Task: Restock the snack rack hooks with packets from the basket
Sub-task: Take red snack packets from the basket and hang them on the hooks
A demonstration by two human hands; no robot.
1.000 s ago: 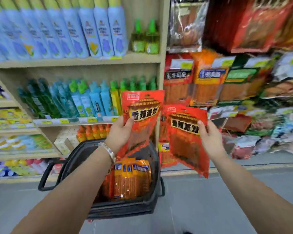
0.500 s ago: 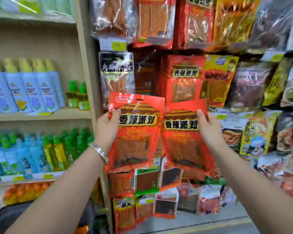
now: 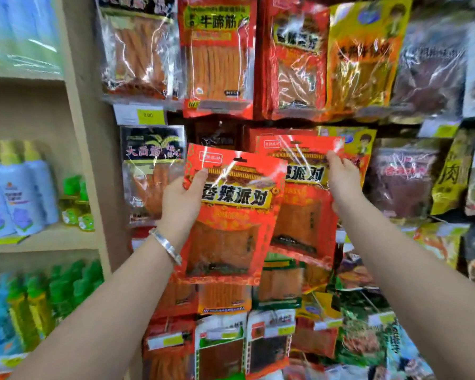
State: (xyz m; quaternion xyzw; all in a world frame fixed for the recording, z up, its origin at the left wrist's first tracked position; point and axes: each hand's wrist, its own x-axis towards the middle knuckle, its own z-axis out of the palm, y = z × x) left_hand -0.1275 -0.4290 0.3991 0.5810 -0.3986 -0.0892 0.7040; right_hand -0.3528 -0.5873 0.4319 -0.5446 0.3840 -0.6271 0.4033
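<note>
My left hand (image 3: 182, 200) grips a red snack packet (image 3: 231, 215) by its left edge, thumb on the front. My right hand (image 3: 342, 178) holds a second red packet (image 3: 299, 215) of the same kind by its upper right edge. The left packet overlaps the right one. Both are raised in front of the snack rack (image 3: 220, 134), close to its middle row of hanging packets. Matching red packets (image 3: 296, 56) hang in the row above. The basket is out of view.
The rack is crowded with hanging snack packets in several rows. A yellow price tag (image 3: 148, 115) sits under the top left packets. A wooden upright (image 3: 85, 127) separates the rack from shelves of bottles (image 3: 17, 187) on the left.
Both hands have lifted the two red packets from over the basket up to the rack. The view has swung up and right, and the basket has dropped out of sight.
</note>
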